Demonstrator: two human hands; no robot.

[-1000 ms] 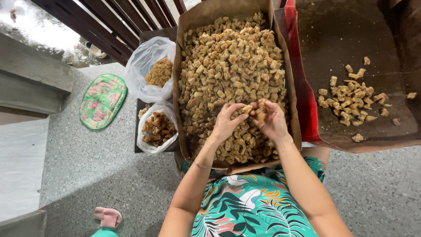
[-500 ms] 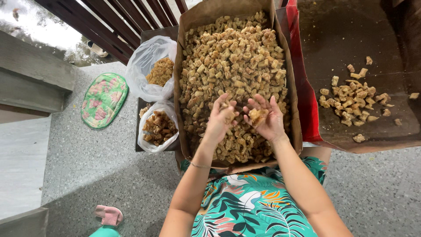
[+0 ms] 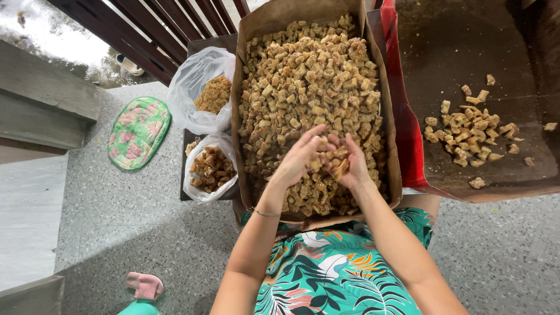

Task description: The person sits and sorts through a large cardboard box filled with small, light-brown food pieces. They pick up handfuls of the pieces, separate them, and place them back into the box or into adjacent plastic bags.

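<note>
A big cardboard box (image 3: 240, 116) in front of me is heaped with small tan crispy chunks (image 3: 309, 76). Over its near end my left hand (image 3: 300, 156) and my right hand (image 3: 349, 165) are cupped close together, fingers touching. Several of the chunks (image 3: 337, 166) lie in my right palm, and my left fingers rest on them. To the right a second, darker box (image 3: 513, 181) holds a small loose pile of chunks (image 3: 469, 131).
Two clear plastic bags stand left of the big box: an upper bag (image 3: 201, 93) with pale crumbs and a lower bag (image 3: 209, 169) with darker pieces. A green floral mat (image 3: 139, 132) lies on the speckled floor. A pink slipper (image 3: 146, 284) is at my foot.
My hands drew apart over the chunks half a second ago; now they have come back together, cupped around a handful lifted slightly above the heap.
</note>
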